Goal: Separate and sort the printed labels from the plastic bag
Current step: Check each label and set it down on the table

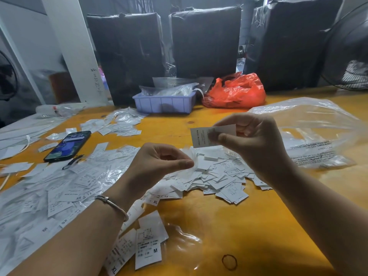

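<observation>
R hand (253,144) raised over the yellow tabletop (249,226), grip closed on a white printed label (201,137): thumb and fingers pinch its R edge, label held upright-ish, print facing camera, clear of the pile below.

L hand (159,162) lower and just L of centre, thumb and forefinger pinched on a thin crumpled bit of clear film (191,166); film blurred, can't tell whether a label sits inside it. Silver bracelet (112,205) on L wrist.

Loose label pile (219,178) on tabletop betw. and under both hands, small white rectangles overlapping, some w/ size letters. Large clear plastic bag (310,132) lies flat to the R, printed warning text on its near side, a few labels visible inside; touches R edge of the pile area.

L side: wide spread of labels in clear sleeves (65,188), sizes S, XS, XL readable. Nearest camera, a small stack w/ an M label (148,250) on top, next to L forearm.

Phone (67,146) face up, screen lit, upper L of the spread. Brown rubber band (229,261) alone on bare tabletop, near front, R of M stack.

Far edge: lilac plastic tray (163,104) holding clear bags, red plastic bag (237,92) just R of it, nearly touching. Behind them, three dark wrapped bundles (205,40). Fan (352,56) at far R.
</observation>
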The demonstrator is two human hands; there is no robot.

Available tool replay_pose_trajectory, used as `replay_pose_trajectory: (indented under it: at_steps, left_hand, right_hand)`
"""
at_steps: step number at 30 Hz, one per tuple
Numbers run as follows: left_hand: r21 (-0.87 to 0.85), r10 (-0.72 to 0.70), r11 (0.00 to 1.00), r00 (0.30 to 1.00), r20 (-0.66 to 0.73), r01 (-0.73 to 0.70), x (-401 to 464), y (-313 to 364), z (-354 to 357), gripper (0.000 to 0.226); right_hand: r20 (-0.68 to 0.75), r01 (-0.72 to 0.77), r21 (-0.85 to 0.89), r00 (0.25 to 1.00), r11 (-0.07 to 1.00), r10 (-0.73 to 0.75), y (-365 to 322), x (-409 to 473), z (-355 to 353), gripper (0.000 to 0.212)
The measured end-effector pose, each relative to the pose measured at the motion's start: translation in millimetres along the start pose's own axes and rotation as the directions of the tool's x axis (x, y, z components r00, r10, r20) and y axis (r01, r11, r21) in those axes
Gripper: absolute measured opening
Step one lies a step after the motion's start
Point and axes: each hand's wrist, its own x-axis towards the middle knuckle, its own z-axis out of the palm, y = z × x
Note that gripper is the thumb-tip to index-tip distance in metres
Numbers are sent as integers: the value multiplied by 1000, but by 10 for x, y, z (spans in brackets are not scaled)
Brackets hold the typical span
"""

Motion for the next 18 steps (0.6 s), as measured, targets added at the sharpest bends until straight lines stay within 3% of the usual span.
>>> replay_pose_trajectory:
  at_steps: [18]
  left_hand:
    - [61,-7,998,1000,26,5,-10,6,-9,20]
  right_hand:
    - [65,95,-341,995,935,-77,3,-18,46,14]
